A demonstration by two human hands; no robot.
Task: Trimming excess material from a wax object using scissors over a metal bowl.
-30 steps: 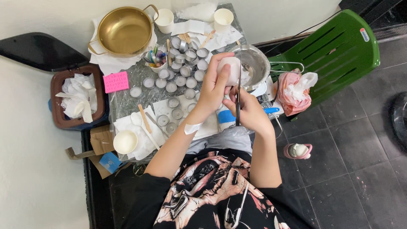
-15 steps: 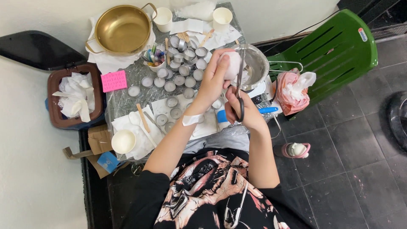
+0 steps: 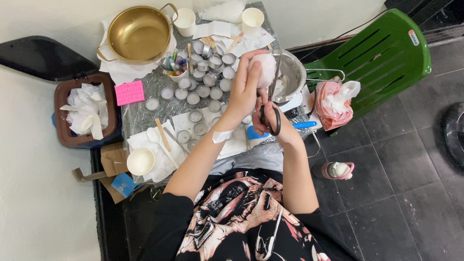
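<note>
We hold a soft pale pink ball [image 3: 263, 67] up in our left hand [image 3: 245, 92]. Our fingers curl around its left side, so that hand is closed on the ball. The ball sits at the top of the hand, above the surface [image 3: 145, 108] and just in front of a shiny metal bowl [image 3: 292, 72].

Our right hand [image 3: 273, 121] is just below the left one, and the two hands touch. Its fingers are through the black loops of a pair of scissors [image 3: 273, 99], and it grips them tight. The thin blades point up and lie along the right side of the ball.

On the surface to the left of our hands are many small round tin cups [image 3: 205, 79]. A gold pot [image 3: 137, 34] stands at the far left corner. A white paper cup [image 3: 140, 161] sits near our left elbow. A pink sticky note [image 3: 129, 92] lies near the left edge. A green chair [image 3: 374, 53] stands on the right.
</note>
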